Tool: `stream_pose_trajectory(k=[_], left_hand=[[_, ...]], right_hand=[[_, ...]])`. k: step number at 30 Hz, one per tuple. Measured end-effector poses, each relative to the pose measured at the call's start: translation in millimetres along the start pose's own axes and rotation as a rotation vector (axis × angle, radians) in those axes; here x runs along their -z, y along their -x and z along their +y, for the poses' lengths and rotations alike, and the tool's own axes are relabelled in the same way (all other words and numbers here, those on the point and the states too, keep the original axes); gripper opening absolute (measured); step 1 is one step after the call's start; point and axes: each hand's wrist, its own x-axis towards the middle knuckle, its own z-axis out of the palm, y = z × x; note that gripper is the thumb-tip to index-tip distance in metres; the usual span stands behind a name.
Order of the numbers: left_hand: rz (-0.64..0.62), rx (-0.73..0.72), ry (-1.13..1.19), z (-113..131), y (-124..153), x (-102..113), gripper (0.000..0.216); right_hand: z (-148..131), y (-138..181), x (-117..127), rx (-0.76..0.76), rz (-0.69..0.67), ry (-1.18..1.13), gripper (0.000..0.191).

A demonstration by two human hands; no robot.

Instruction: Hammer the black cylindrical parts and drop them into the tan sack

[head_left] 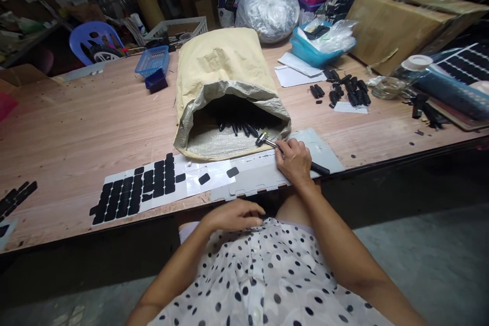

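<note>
My right hand (294,161) rests on a grey plastic sheet (324,150) at the table's front edge. It is closed round the black handle of a small hammer (267,141), whose metal head lies at the mouth of an open tan woven sack (223,69). Several black stick-like parts (240,127) lie inside the sack. My left hand (235,214) lies below the table edge on my lap, over polka-dot cloth, fingers curled loosely with nothing visible in them. A white sheet of black adhesive pads (133,191) lies to the left.
More black parts (349,91) lie at the right by a paper. Blue baskets (153,61), a blue tray (317,51), a cardboard box (397,23) and a plastic bag (269,10) stand at the back. Another pad sheet (464,63) sits far right, and more pads (15,198) far left.
</note>
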Motion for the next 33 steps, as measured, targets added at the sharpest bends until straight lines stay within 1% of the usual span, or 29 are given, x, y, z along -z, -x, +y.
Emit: stream_pose_trajectory(k=[1,2,3,6,7,8,9,11,12,14,18,21,23,25,27,29,31,33], left_hand=[[-0.056,-0.034,0.031,10.3,-7.4,16.4,0.026],[0.021,-0.05,0.022,18.3,-17.9,33.5,0.027],[0.129,-0.046,-0.048,23.6,-31.3,50.6,0.028],[0.481,0.038,-0.446,24.2,-81.3,94.9,0.022],[0.532,0.058,-0.567,21.0,-98.2,105.7,0.022],[0.537,0.077,-0.667,17.1,-113.7,114.1,0.024],[0.515,0.095,-0.753,13.2,-127.2,120.2,0.027],[0.429,0.126,-0.879,6.7,-146.9,126.6,0.028],[0.392,0.136,-0.922,4.6,-153.1,127.6,0.027],[0.358,0.131,-0.971,2.6,-159.5,127.4,0.024],[0.365,0.064,-0.964,3.0,-155.2,123.6,0.016],[0.445,0.069,-0.896,2.4,-137.4,116.7,0.013],[0.533,0.11,-0.821,0.1,-118.3,108.0,0.01],[0.585,0.156,-0.723,-3.8,-96.4,95.6,0.009],[0.592,0.18,-0.63,-8.7,-76.4,80.8,0.008],[0.585,0.186,-0.571,-13.7,-62.7,66.7,0.008],[0.592,0.181,-0.542,-17.7,-56.6,56.4,0.007],[0.606,0.178,-0.525,-20.4,-56.4,51.1,0.007]], right_hand=[[-0.6,0.2,0.1,0.0,-0.003,0.003,0.03],[-1.0,0.2,0.2,0.002,-0.005,0.006,0.029],[-1.2,0.2,0.1,0.005,-0.007,0.007,0.029],[-0.5,-0.2,-0.5,0.022,-0.01,0.008,0.029],[-0.2,-0.4,-0.9,0.029,-0.009,0.008,0.029],[0.0,-0.6,-1.2,0.036,-0.007,0.007,0.029],[0.0,-0.8,-1.5,0.04,-0.004,0.006,0.029],[-0.7,-1.0,-2.2,0.042,0.005,0.003,0.028],[-1.2,-1.1,-2.5,0.039,0.011,0.002,0.028],[-2.3,-1.1,-3.0,0.032,0.021,-0.001,0.028],[-2.1,-0.8,-3.7,0.033,0.026,-0.008,0.028],[-0.2,-0.8,-3.7,0.038,0.021,-0.012,0.029],[0.9,-0.9,-3.6,0.04,0.013,-0.012,0.029],[1.5,-0.8,-3.6,0.042,0.003,-0.01,0.03],[2.1,-0.7,-3.9,0.045,-0.003,-0.008,0.03],[3.2,-0.8,-4.6,0.045,0.001,-0.007,0.031],[5.1,-1.5,-5.0,0.049,0.006,-0.009,0.03],[7.6,-2.5,-4.3,0.063,0.008,-0.019,0.03]])
